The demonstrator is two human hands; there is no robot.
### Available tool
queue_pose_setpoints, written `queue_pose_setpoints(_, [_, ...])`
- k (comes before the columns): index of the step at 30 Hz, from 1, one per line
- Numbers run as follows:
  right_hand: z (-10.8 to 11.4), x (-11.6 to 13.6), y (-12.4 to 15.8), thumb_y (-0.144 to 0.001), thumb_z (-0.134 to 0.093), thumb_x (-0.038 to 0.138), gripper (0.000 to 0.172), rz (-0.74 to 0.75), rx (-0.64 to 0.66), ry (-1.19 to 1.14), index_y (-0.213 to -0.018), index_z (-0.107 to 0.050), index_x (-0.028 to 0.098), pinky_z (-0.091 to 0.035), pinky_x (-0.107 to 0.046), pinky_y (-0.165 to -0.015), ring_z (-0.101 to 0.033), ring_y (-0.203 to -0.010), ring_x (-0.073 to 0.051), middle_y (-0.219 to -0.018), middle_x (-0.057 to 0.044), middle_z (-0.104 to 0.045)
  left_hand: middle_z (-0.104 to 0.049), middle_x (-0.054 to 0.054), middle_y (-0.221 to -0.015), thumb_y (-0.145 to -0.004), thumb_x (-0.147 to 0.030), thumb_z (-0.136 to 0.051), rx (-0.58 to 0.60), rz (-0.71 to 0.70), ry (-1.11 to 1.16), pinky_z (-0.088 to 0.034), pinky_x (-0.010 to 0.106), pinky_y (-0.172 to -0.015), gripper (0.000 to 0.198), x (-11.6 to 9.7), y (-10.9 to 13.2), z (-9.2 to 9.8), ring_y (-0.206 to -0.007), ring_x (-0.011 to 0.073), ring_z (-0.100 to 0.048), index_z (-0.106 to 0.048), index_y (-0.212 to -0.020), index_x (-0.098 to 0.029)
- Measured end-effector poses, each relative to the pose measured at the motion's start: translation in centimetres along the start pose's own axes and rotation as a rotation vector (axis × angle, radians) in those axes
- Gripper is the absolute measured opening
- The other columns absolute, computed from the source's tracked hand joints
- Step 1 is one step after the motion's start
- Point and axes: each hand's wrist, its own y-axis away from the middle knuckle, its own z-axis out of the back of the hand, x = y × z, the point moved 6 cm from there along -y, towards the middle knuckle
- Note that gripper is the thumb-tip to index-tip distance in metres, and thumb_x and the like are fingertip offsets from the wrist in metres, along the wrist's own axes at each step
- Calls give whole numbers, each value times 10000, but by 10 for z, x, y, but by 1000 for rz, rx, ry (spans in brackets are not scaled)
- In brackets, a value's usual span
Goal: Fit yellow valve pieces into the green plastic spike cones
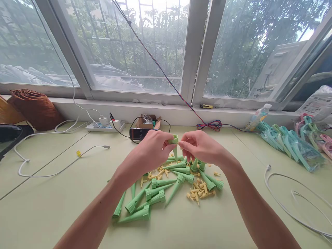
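Observation:
My left hand [151, 150] is closed around a green plastic cone spike [174, 143], held upright with its wide end up and its tip pointing down. My right hand [198, 146] is pinched shut right beside the spike's side; what its fingertips hold is too small to make out. Both hands hover above a pile of several green cone spikes [155, 197] lying on the pale green table [64, 193]. Small yellow plastic pieces [198, 193] lie scattered among and to the right of the spikes.
A phone [138, 134], a small cardboard box [146, 121] and a power strip [105, 126] sit by the window sill. White cables [293, 204] trail at the left and right. Teal plastic packets [293, 145] lie at the far right, a brown bag [35, 109] at the far left.

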Motion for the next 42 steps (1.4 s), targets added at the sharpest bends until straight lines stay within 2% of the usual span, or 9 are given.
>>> queue_pose_setpoints(4, [-1, 16, 8, -927, -596, 301, 139, 165, -24, 255, -857, -630, 186, -463, -251, -609, -651, -700, -159, -766, -15, -687, -538, -21, -560, -889, -349, -529, 116, -16, 4, -375, 242, -547, 320, 9, 1, 0, -577, 145, -484, -511, -605, -201])
queue_pose_setpoints(8, [-3, 27, 13, -894, -635, 198, 57, 290, -59, 347, -951, -629, 192, -452, -259, -685, -629, -767, -153, -907, -19, -691, -567, -14, -597, -888, -403, -529, 149, 7, 31, -382, 238, -519, 310, 19, -1, 0, -591, 149, -529, -570, -651, -207])
queue_pose_setpoints(10, [-3, 27, 13, -895, -619, 165, 30, 298, -81, 386, -912, -623, 189, -435, -255, -665, -613, -755, -152, -879, -16, -678, -571, -12, -578, -886, -418, -530, 186, 6, 69, -377, 237, -498, 314, 21, -4, -2, -582, 152, -547, -593, -665, -205])
queue_pose_setpoints(14, [-6, 25, 10, -857, -651, 121, 87, 297, -73, 448, -880, -595, 184, -404, -244, -647, -596, -753, -150, -868, -12, -656, -597, -2, -573, -879, -415, -535, 270, 3, 197, -361, 233, -447, 297, 24, -8, -9, -556, 153, -586, -647, -722, -189])
queue_pose_setpoints(22, [-13, 24, 7, -868, -599, 97, 160, 277, -70, 572, -776, -501, 185, -341, -236, -608, -541, -682, -137, -775, -5, -616, -607, -3, -559, -868, -411, -544, 321, 9, 258, -376, 226, -436, 285, 24, -7, -13, -569, 165, -632, -643, -719, -189])
queue_pose_setpoints(33, [-23, 20, 8, -846, -578, 85, 165, 307, -20, 669, -737, -504, 185, -309, -250, -579, -478, -627, -131, -738, -14, -604, -509, -25, -497, -812, -319, -582, 284, 33, 192, -318, 242, -434, 259, 18, -3, -12, -501, 155, -558, -589, -580, -202])
queue_pose_setpoints(42, [-25, 12, 3, -903, -594, 147, 271, 308, 19, 648, -662, -476, 181, -253, -257, -548, -391, -569, -109, -633, 21, -512, -577, 0, -609, -829, -240, -537, 271, 4, 41, -351, 262, -516, 200, 17, -2, -15, -646, 186, -564, -610, -644, -225])
